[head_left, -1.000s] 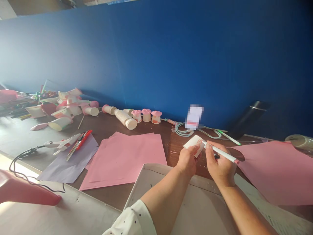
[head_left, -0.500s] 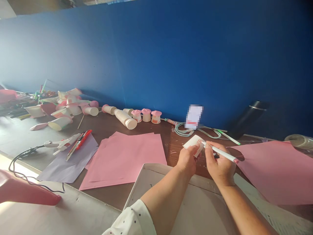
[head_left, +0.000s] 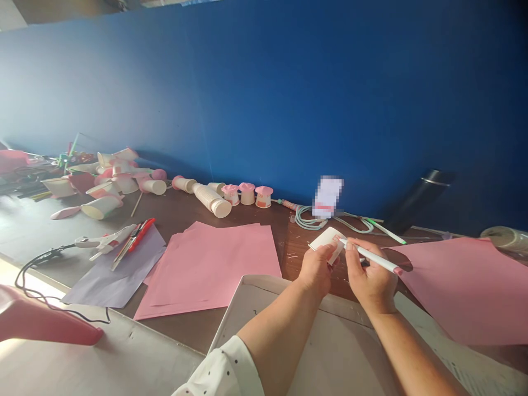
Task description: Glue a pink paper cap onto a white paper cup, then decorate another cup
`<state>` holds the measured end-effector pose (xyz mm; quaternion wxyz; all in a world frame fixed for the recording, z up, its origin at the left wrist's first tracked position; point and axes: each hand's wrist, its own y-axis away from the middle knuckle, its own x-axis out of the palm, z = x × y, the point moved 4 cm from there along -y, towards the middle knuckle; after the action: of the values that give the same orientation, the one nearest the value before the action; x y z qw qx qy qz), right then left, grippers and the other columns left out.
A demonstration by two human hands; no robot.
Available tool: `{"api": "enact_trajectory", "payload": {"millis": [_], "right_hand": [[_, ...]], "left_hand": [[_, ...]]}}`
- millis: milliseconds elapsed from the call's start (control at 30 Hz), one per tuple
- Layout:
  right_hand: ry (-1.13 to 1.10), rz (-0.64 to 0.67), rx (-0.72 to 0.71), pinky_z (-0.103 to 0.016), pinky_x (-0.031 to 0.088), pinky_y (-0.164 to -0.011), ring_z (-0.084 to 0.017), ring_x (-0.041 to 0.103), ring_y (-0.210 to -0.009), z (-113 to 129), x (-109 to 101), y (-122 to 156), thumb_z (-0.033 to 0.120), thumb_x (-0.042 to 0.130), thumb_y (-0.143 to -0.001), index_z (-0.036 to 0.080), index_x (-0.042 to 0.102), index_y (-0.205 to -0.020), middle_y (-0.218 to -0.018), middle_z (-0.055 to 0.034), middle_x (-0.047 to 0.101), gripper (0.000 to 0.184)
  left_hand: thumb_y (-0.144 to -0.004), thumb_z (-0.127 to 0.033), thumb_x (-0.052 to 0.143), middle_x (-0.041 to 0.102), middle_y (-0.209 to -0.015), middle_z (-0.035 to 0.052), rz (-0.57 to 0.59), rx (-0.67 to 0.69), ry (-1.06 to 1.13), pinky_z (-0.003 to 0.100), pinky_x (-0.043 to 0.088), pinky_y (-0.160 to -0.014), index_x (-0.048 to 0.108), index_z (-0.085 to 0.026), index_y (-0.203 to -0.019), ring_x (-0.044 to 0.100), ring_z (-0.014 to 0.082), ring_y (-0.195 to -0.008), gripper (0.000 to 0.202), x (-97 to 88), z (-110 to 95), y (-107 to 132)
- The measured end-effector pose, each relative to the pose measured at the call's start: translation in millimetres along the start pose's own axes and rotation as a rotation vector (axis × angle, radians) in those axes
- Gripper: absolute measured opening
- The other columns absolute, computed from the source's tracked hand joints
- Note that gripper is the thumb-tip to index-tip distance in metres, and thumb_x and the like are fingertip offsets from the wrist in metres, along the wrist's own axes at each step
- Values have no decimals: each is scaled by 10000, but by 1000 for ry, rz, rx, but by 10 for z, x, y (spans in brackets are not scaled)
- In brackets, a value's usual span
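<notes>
My left hand (head_left: pixel 317 270) is closed around a small white paper cup (head_left: pixel 323 238), tilted on its side, with a pinkish-red mark near the thumb. Pinched in my right hand (head_left: pixel 374 281) is a white marker pen (head_left: pixel 378 258) with a pink end. Its tip meets the cup's side by the red mark. My fingers hide the lower part of the cup. Behind the hands stand several finished-looking paper cups (head_left: pixel 263 198) with pink paper roofs and red drawn windows.
Pink paper sheets (head_left: pixel 218 269) lie to the left, another pink sheet (head_left: pixel 474 286) to the right. A glue gun (head_left: pixel 108 242) and red cutter (head_left: pixel 138 237) rest on purple paper. Stacked cups (head_left: pixel 208 199), a phone (head_left: pixel 327 197), coiled cable (head_left: pixel 307 219) and dark bottle (head_left: pixel 423 198) line the blue partition.
Almost nothing differs. Both hands keep their places, with the marker tip still against the cup.
</notes>
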<state>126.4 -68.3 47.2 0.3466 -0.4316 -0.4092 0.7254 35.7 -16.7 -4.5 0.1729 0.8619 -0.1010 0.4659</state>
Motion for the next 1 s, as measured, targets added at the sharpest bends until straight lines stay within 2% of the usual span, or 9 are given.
{"api": "enact_trajectory", "payload": {"millis": [167,567,1000], "right_hand": [[-13,5,8,-311,586,-738,-225,749,-820,17,-3,-8,305,603,-964,153,723,-970,-897,-117,781,193],[2,8,-9,-304,579,-718,-218,743,-791,16,6,-3,310,599,-967,148,719,-953,-875,-114,775,202],[-16,22,5,-314,587,-759,-221,746,-820,17,6,8,328,600,-965,165,716,-957,-895,-108,777,201]], "left_hand": [[-604,-250,820,750,-1057,105,3,6,-2,290,471,-804,777,-134,-965,662,217,-964,381,-2,3,-9],[-623,-242,819,743,-1085,93,-1,-11,7,289,483,-853,770,-147,-961,657,200,-986,354,-10,3,-2],[-610,-246,833,743,-1029,80,-5,-9,6,295,486,-858,755,-150,-938,661,200,-968,351,11,-12,13]]}}
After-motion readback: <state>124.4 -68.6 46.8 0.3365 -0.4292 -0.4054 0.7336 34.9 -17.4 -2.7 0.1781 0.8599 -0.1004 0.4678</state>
